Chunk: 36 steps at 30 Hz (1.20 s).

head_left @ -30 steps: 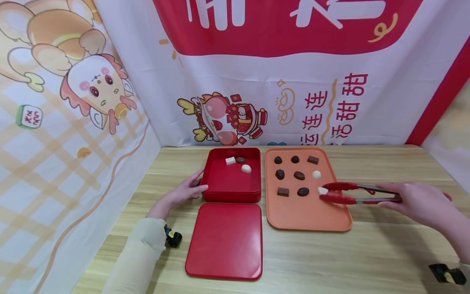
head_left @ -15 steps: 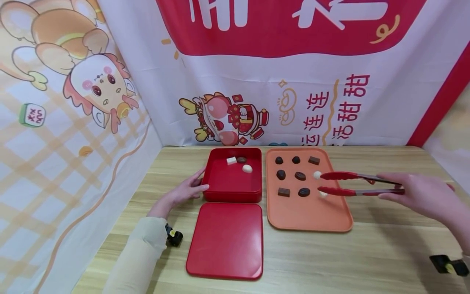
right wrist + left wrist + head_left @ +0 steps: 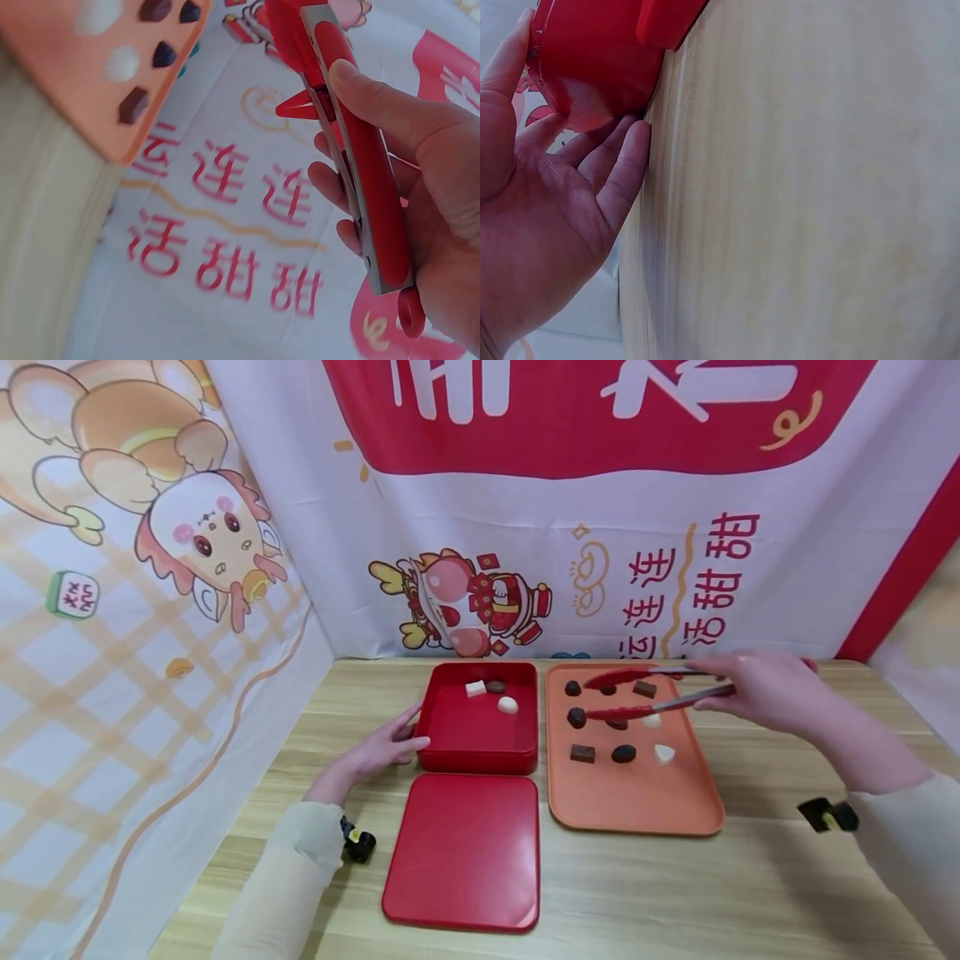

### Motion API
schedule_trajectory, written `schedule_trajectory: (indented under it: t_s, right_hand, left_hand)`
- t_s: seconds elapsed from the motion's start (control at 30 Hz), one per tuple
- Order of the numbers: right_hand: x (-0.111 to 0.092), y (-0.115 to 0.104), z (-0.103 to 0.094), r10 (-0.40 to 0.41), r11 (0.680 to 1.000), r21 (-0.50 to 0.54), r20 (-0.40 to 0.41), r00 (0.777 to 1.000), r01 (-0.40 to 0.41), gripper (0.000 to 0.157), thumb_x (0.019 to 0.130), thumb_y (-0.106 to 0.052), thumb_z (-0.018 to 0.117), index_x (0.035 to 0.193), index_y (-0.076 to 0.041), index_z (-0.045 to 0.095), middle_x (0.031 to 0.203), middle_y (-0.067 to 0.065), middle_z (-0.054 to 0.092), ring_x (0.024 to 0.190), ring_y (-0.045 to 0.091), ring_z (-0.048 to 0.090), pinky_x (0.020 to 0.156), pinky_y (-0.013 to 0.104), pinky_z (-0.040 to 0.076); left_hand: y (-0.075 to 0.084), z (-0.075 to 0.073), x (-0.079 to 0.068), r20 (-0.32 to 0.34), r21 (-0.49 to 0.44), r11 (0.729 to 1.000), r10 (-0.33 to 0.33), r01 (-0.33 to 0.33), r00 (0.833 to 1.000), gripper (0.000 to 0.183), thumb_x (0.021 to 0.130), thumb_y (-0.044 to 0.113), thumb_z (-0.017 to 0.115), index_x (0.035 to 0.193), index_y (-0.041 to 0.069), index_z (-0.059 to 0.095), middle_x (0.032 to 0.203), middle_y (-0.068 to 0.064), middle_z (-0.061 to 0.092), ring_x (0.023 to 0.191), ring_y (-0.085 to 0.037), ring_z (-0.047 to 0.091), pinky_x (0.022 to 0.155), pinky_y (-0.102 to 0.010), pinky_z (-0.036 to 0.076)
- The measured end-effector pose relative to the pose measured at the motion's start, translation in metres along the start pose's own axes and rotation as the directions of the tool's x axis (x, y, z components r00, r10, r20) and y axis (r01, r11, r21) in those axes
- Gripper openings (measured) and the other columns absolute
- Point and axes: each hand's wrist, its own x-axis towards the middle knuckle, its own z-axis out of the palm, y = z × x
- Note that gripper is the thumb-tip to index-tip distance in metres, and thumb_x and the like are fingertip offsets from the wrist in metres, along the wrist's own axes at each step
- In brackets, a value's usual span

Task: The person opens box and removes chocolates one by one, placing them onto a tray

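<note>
In the head view my right hand grips red-tipped metal tongs, also seen along the palm in the right wrist view. The tongs' arms are spread with nothing between them. They reach over the back of an orange tray; the lower tip is right beside a dark chocolate in the left column. My left hand rests against the left side of a red square box, fingers nearly straight, thumb by its front corner. Inside the box lie a white square chocolate, a brown oval one and a white rounded one.
A red lid lies flat in front of the box. Several chocolates stand in rows on the tray, including a white triangular one and a brown rectangular one. A printed cloth hangs behind the wooden table.
The tongs opened and let go of the white triangular chocolate, which stays on the tray. My right hand has carried them back and left over the tray. The left hand stays at the box.
</note>
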Motion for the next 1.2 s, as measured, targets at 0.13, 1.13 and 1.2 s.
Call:
schedule_trajectory:
  t_s: [0.13, 1.13, 1.2]
  right_hand:
    - [0.028, -0.013, -0.002, -0.038, 0.999, 0.010, -0.008, 0.999, 0.038, 0.055, 0.076, -0.025, 0.085, 0.126, -0.010, 0.067, 0.095, 0.004, 0.071, 0.073, 0.017, 0.060, 0.062, 0.037, 0.052]
    - [0.164, -0.093, 0.021, -0.126, 0.986, -0.078, 0.208, 0.970, 0.145, 0.035, 0.079, -0.020, 0.082, 0.111, -0.010, 0.072, 0.108, 0.007, 0.069, 0.101, 0.024, 0.063, 0.089, 0.043, 0.049]
    - [0.166, -0.098, 0.021, -0.128, 0.981, -0.115, 0.217, 0.968, 0.155, 0.032, 0.080, -0.020, 0.082, 0.108, -0.010, 0.073, 0.104, 0.006, 0.070, 0.097, 0.024, 0.063, 0.087, 0.042, 0.049]
  left_hand:
    - [0.000, 0.000, 0.000, -0.001, -0.001, 1.000, -0.004, 0.004, 1.000, 0.081, 0.097, 0.028, 0.061, 0.158, 0.029, 0.007, 0.156, -0.025, 0.019, 0.133, -0.039, 0.039, 0.100, -0.051, 0.042]
    - [-0.005, -0.002, 0.000, -0.015, 0.014, 1.000, 0.006, -0.006, 1.000, 0.080, 0.098, 0.028, 0.061, 0.158, 0.027, 0.009, 0.156, -0.024, 0.020, 0.134, -0.038, 0.037, 0.097, -0.049, 0.045]
    - [-0.005, -0.003, 0.001, -0.014, 0.020, 1.000, 0.009, -0.009, 1.000, 0.080, 0.097, 0.028, 0.061, 0.158, 0.028, 0.009, 0.156, -0.024, 0.019, 0.134, -0.038, 0.037, 0.097, -0.049, 0.045]
